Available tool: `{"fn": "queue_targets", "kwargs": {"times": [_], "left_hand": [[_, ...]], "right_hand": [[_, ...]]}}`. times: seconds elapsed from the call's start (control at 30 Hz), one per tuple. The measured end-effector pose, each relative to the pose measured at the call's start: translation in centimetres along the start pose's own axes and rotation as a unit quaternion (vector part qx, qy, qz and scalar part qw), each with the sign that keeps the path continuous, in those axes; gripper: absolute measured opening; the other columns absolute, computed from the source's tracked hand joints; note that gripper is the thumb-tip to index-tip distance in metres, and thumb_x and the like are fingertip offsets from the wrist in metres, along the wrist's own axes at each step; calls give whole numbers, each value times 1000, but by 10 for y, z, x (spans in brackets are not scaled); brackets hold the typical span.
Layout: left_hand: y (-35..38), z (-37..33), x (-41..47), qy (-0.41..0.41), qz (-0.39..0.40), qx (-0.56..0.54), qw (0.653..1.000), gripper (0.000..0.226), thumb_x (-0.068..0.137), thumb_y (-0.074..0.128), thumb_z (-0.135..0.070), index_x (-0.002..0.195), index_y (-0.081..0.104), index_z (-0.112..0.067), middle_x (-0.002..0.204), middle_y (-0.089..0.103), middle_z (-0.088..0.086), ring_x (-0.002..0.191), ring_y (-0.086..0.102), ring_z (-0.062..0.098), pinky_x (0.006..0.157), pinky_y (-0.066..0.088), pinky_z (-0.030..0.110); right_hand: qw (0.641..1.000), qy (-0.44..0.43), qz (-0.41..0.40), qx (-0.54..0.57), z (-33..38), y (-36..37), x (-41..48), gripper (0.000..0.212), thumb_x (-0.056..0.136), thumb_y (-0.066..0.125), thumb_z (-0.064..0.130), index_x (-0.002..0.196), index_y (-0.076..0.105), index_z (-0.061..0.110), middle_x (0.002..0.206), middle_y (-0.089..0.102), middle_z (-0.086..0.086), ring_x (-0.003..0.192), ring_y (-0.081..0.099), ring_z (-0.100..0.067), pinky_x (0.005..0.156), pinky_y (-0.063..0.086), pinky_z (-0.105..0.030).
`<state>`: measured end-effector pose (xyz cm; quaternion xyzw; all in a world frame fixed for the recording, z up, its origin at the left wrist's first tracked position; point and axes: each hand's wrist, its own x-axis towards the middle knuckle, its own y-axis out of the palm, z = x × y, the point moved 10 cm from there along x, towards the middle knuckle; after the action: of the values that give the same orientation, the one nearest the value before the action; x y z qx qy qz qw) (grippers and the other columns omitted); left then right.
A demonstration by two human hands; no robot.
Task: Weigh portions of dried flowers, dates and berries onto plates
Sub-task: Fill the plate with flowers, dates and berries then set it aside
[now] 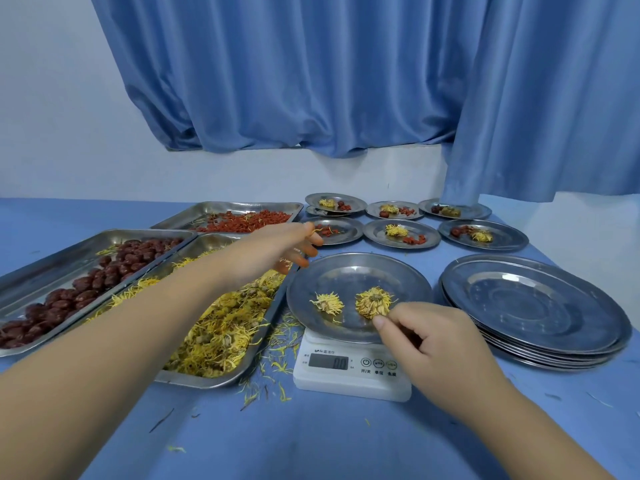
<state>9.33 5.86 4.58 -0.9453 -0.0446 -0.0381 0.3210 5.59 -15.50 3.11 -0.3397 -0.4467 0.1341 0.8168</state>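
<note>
A steel plate [360,271] sits on a white digital scale [349,367] whose display reads 0.0. Two dried yellow flowers lie on the plate: one on the left [327,303] and one on the right [375,301]. My right hand [436,341] has curled fingers, and its thumb and forefinger pinch the near edge of the right flower. My left hand [294,249] reaches across the far end of the flower tray [221,327], fingers extended and holding nothing I can make out. The date tray [79,282] and berry tray [242,220] lie to the left.
A stack of empty steel plates [533,306] stands right of the scale. Several filled plates [401,233] line the back of the blue table. Loose petals [273,362] litter the cloth near the scale. A blue curtain [346,81] hangs behind.
</note>
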Motion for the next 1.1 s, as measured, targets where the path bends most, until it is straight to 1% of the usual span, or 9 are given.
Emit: {"fn": "queue_targets", "kwargs": {"times": [0.2, 0.33, 0.47, 0.57, 0.67, 0.73, 0.83, 0.9, 1.1], "left_hand": [[-64, 38, -28, -18, -57, 122, 991, 28, 96, 43, -54, 110, 62, -40, 107, 67, -19, 94, 66, 1, 91, 50, 38], [-134, 61, -35, -54, -133, 127, 981, 29, 97, 44, -52, 101, 65, -33, 100, 70, -4, 86, 67, 14, 75, 51, 30], [-204, 93, -45, -82, -205, 78, 972, 29, 99, 45, -43, 99, 68, -25, 105, 69, 1, 94, 67, 21, 83, 54, 37], [-241, 133, -55, -121, -234, 81, 961, 25, 98, 49, -36, 101, 68, -19, 106, 68, 6, 92, 67, 24, 78, 52, 36], [-254, 181, -63, -178, -232, 142, 946, 22, 98, 51, -25, 103, 68, -11, 103, 67, 23, 84, 61, 30, 73, 45, 36], [-252, 206, -64, -203, -210, 212, 933, 25, 96, 50, -12, 112, 69, -13, 110, 68, 20, 87, 58, 29, 70, 43, 30], [-239, 232, -58, -221, -158, 288, 918, 46, 89, 45, 5, 122, 67, -17, 132, 61, 6, 120, 55, 25, 104, 41, 38], [-232, 249, -54, -245, -118, 325, 906, 56, 86, 43, 9, 129, 63, -21, 142, 53, 5, 133, 46, 25, 112, 32, 42], [-232, 259, -40, -228, -86, 360, 900, 57, 81, 51, 11, 127, 64, -21, 132, 62, 4, 120, 56, 24, 106, 43, 43]], "right_hand": [[998, -10, -55, -1, 32, 10, 15, 20, 88, 51, 29, 76, 64, 20, 64, 58, 9, 62, 55, -10, 55, 47, -37], [998, -27, -19, -51, 67, 47, 36, 17, 88, 51, 30, 76, 60, 22, 66, 52, 8, 64, 49, -10, 53, 43, -32], [991, -63, -12, -114, 81, 69, 31, 15, 87, 53, 28, 77, 61, 21, 69, 51, 9, 63, 50, -13, 52, 33, -21], [992, -76, -26, -99, 80, 71, 24, 22, 88, 45, 32, 79, 63, 22, 72, 54, 9, 66, 49, -12, 55, 35, -21], [993, -70, -21, -90, 77, 73, 26, 23, 88, 44, 33, 79, 62, 23, 72, 54, 10, 68, 49, -11, 57, 35, -23], [994, -69, -17, -89, 77, 74, 28, 24, 88, 43, 34, 79, 63, 23, 72, 54, 11, 68, 50, -10, 57, 37, -24], [993, -77, -14, -93, 78, 76, 29, 25, 88, 43, 35, 79, 64, 23, 73, 55, 12, 67, 52, -10, 55, 42, -24], [992, -84, -19, -91, 77, 76, 29, 26, 88, 44, 34, 79, 65, 22, 72, 53, 12, 66, 50, -9, 56, 39, -22], [992, -93, -37, -78, 75, 72, 31, 26, 88, 47, 31, 73, 65, 20, 69, 50, 11, 63, 49, -11, 57, 38, -24]]}}
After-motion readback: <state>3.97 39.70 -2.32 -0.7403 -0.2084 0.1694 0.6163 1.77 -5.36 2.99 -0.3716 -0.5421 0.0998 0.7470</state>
